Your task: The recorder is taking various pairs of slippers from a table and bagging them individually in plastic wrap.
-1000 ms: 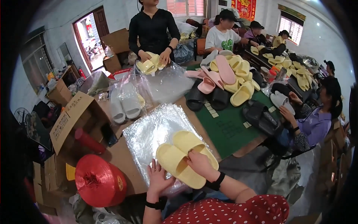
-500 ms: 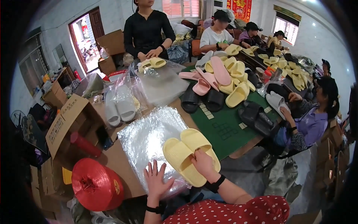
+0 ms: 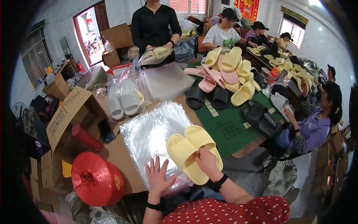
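Note:
Side by side, a pair of yellow slippers is gripped by my right hand, whose fingers close around the straps where the two meet. The slippers are over the right edge of a stack of clear plastic bags, which shines on the table. My left hand lies on the lower part of that stack, palm down with its fingers spread. A dark band circles each of my wrists.
Left of the bags are a red twine roll, a red cylinder and an open carton. Bagged grey slippers lie beyond. Yellow, pink and black slippers crowd a green mat. Several co-workers sit or stand around.
The view has shifted slightly. My hands keep nearly the same pose. Across the table, the standing co-worker has lifted yellow slippers in a clear bag. A co-worker at the right has raised a hand.

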Demonstrator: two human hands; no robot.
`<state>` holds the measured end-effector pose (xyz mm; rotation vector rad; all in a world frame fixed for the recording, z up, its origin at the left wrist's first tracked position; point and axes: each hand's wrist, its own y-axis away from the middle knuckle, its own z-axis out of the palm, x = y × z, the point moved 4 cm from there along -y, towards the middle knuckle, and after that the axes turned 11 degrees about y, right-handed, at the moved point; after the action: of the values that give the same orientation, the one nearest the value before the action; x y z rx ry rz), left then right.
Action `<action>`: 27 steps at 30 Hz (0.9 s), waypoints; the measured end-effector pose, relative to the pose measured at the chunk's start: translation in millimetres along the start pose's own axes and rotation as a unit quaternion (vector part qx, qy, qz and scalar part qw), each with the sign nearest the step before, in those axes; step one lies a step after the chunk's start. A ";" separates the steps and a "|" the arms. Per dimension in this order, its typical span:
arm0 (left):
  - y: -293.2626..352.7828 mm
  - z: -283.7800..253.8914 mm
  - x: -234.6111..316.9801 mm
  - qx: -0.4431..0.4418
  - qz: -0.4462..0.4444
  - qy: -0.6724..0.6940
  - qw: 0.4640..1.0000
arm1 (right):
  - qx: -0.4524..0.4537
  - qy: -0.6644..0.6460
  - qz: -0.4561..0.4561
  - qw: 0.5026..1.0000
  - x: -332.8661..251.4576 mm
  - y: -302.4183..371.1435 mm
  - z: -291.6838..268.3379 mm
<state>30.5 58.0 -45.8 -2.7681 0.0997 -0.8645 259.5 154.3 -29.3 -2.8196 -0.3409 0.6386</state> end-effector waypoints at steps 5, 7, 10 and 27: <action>0.1 0.4 -1.0 -0.013 -0.009 -0.003 1.000 | 0.008 -0.001 -0.002 1.000 -0.6 -1.0 -0.8; -0.1 -0.1 -0.2 -0.010 -0.008 0.004 1.000 | 0.003 0.008 -0.001 1.000 -0.7 -1.2 -0.5; 0.0 -0.7 0.8 -0.006 -0.005 0.004 1.000 | 0.005 -0.006 -0.003 1.000 0.0 -0.7 0.3; 0.1 -3.0 2.1 -0.005 -0.009 0.014 1.000 | 0.000 -0.011 -0.004 1.000 0.5 0.1 0.8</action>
<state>30.5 57.1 -42.2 -2.7701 0.0834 -0.9107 259.6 154.5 -30.2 -2.8122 -0.3560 0.6694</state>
